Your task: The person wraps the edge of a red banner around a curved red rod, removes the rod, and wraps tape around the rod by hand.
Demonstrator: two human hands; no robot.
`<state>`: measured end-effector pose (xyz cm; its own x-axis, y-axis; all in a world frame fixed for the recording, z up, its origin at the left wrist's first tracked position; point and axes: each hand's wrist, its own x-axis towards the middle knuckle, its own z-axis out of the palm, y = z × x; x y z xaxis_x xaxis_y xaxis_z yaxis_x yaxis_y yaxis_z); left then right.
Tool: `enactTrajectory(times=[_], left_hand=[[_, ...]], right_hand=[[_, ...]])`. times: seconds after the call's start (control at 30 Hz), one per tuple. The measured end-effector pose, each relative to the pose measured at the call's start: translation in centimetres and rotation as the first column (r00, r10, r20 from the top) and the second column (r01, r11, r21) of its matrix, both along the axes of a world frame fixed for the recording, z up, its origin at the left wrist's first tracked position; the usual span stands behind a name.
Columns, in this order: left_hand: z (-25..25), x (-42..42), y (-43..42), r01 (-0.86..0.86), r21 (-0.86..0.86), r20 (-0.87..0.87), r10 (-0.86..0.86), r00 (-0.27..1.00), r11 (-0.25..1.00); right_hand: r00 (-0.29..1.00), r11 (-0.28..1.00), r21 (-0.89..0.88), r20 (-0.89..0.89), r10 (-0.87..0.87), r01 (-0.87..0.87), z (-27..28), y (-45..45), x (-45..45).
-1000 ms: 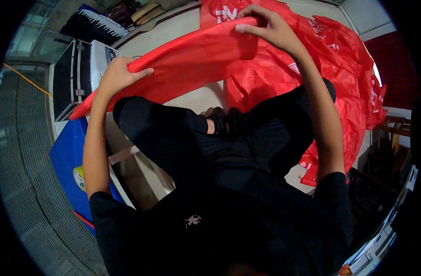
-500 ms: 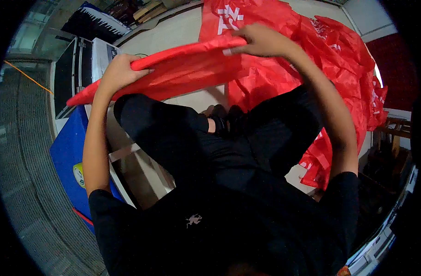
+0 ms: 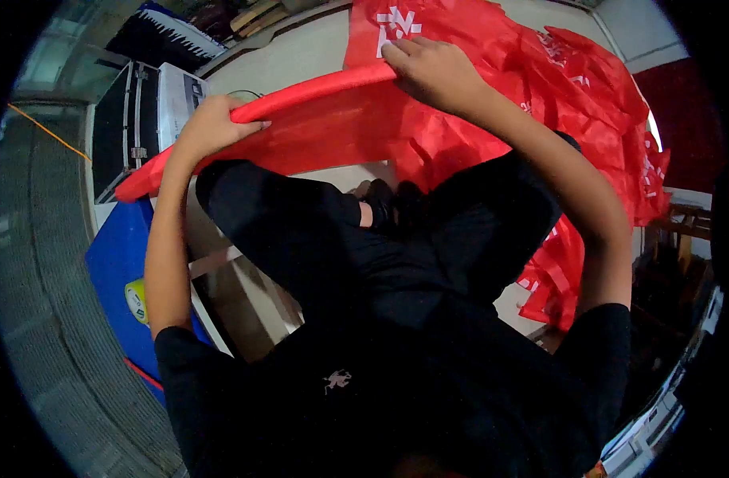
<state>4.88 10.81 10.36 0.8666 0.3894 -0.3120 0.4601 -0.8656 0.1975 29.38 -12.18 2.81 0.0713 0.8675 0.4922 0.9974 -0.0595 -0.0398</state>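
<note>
A long red cloth banner [image 3: 325, 119] with white printed characters stretches across my view, its near end gathered into a flat roll. My left hand [image 3: 213, 127] is closed around the roll toward its left end, thumb on the near side. Further right, my right hand [image 3: 432, 72] grips the roll's other end with the fingers bent over the edge. Between the two hands the rolled edge is taut and slightly arched. From there the wrinkled remainder of the banner spreads over the floor to the right, beyond my right knee.
On the left stand a black case [image 3: 121, 127] and a white box [image 3: 177, 99]. A blue surface [image 3: 125, 255] carries a yellow-green round object [image 3: 136, 301]. Pale floor tiles [image 3: 301, 60] show ahead, and wooden furniture [image 3: 683, 223] stands at the right.
My right hand has moved slightly left and up, its fingers now curled over the roll's edge. The roll between my hands looks thicker. My left hand stays nearly in place.
</note>
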Motion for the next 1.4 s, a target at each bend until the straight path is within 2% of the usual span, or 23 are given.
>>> enactTrajectory(times=[0.03,0.07,0.13,0.2,0.27,0.33,0.4,0.43,0.5,0.53,0.6,0.63,0.77,0.87,0.93,1.0,1.07,1.13,1.2,1.27,1.33,1.37,1.4], left_hand=[[0.3,0.1,-0.4,-0.023,-0.033,-0.005,0.023,1.0,0.999],[0.6,0.1,-0.6,-0.048,-0.064,-0.011,0.048,0.999,0.997],[0.1,0.2,-0.2,-0.022,-0.048,-0.049,0.02,0.999,0.999],[-0.4,0.0,0.3,0.014,-0.029,-0.085,-0.016,0.996,0.999],[-0.8,-0.2,0.6,0.049,-0.064,0.075,-0.045,0.996,0.997],[-0.5,-0.3,0.4,0.064,-0.093,0.087,-0.056,0.995,0.994],[-0.3,-0.3,0.1,0.07,-0.12,0.094,-0.059,0.994,0.99],[-0.3,-0.3,0.0,0.101,-0.086,0.098,-0.092,0.991,0.991],[-0.5,-0.3,0.2,0.135,-0.053,0.095,-0.129,0.987,0.989],[-0.6,-0.3,0.5,0.116,-0.015,0.087,-0.114,0.99,0.993],[-0.5,-0.1,0.8,0.097,0.024,0.087,-0.099,0.991,0.995],[-0.3,-0.1,0.9,0.043,0.006,0.045,-0.043,0.998,0.999],[-0.4,-0.3,0.4,0.016,0.014,0.025,-0.017,1.0,1.0],[-0.3,-0.1,0.4,0.014,0.023,0.002,-0.014,1.0,1.0],[-0.3,-0.1,0.5,0.0,-0.009,0.028,0.0,1.0,1.0],[-0.5,0.0,0.8,-0.016,-0.041,0.055,0.018,0.998,0.999],[-1.4,-0.3,1.3,0.103,0.002,0.123,-0.103,0.987,0.995],[-2.2,-0.5,1.9,0.103,0.051,0.125,-0.108,0.986,0.993],[-1.6,0.0,1.7,0.105,0.104,0.139,-0.119,0.983,0.989],[-1.0,0.6,1.4,0.02,0.02,0.029,-0.021,0.999,1.0],[-1.5,0.8,1.6,0.057,0.028,0.051,-0.059,0.997,0.998],[-1.6,0.6,1.4,0.101,0.032,0.062,-0.103,0.993,0.994],[-1.5,0.4,1.3,0.099,0.033,0.055,-0.101,0.993,0.995]], right_hand=[[0.991,0.95,-0.285,-0.013,-0.134,0.125,0.2,-0.2,0.3],[0.991,0.95,-0.285,-0.012,-0.134,0.125,0.5,0.0,1.0],[0.775,0.647,-0.591,-0.632,-0.001,-0.482,0.6,0.5,2.6],[0.818,0.645,-0.666,-0.565,-0.109,-0.375,1.6,0.2,1.3],[0.997,0.997,-0.039,-0.036,0.072,-0.073,0.5,-0.4,0.5],[0.998,0.995,-0.092,-0.052,0.034,-0.038,1.4,-0.3,0.6],[0.976,0.795,-0.601,-0.116,-0.182,0.076,3.0,0.3,0.4],[0.977,0.796,-0.6,-0.119,-0.178,0.072,2.9,0.5,0.9],[0.695,0.478,-0.726,-0.661,-0.285,-0.495,2.7,0.9,2.0],[0.693,0.48,-0.725,-0.661,-0.287,-0.493,2.1,0.4,1.8],[0.987,0.919,-0.382,-0.153,0.043,-0.099,1.2,-0.6,0.5],[0.996,0.972,-0.221,-0.05,0.076,-0.085,0.4,-0.3,0.5],[0.987,0.894,-0.445,-0.16,-0.021,-0.053,1.3,1.0,1.5],[0.846,0.622,-0.691,-0.526,-0.085,-0.368,1.9,1.3,1.3],[1.0,0.992,-0.128,-0.022,-0.006,0.003,-0.1,1.0,0.4],[0.996,0.983,-0.171,-0.054,-0.073,0.063,0.0,1.4,0.9],[0.907,0.747,-0.601,-0.422,0.005,-0.283,1.1,1.9,2.1],[0.82,0.645,-0.631,-0.573,-0.015,-0.43,1.3,1.4,1.2],[0.999,0.994,-0.105,-0.042,0.003,-0.007,0.0,1.4,0.0],[1.0,0.992,-0.124,-0.008,-0.017,0.016,0.9,1.7,0.7],[0.872,0.668,-0.68,-0.48,-0.093,-0.303,3.4,1.9,1.2],[0.651,0.572,-0.617,-0.738,-0.181,-0.54,3.3,1.7,1.4],[0.646,0.572,-0.612,-0.742,-0.178,-0.546,2.9,1.4,1.0]])
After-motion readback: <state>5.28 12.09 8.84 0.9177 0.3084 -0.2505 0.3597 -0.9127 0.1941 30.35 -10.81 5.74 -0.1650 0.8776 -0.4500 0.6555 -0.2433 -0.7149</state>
